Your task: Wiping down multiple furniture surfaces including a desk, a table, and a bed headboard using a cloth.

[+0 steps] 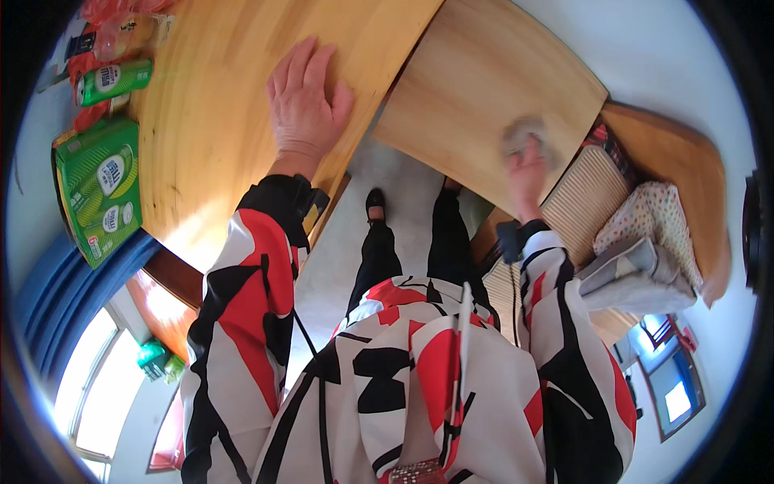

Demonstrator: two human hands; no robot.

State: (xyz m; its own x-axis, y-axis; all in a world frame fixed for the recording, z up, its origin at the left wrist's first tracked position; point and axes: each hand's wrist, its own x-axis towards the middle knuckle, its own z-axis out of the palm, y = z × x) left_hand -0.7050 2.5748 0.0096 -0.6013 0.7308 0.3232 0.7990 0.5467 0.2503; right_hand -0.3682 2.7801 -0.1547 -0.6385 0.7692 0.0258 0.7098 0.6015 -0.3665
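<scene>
My left hand [306, 101] lies flat on the yellowish wooden table [226, 129], palm down, with the fingers stretched forward and the thumb apart. Nothing is in it. Over to the right, my right hand [527, 173] presses a bunched grey cloth [526, 135] onto a paler wooden top [484, 81]. Both the cloth and the fingertips are smeared by motion, so the cloth's exact shape cannot be made out.
A green carton [101, 189] and a green can [117, 81] stand along the table's left edge, near red plastic bags. On the right, a ribbed beige seat [588, 189] holds a dotted cushion [649, 222] and folded grey fabric [637, 270]. A gap with grey floor separates the two tops.
</scene>
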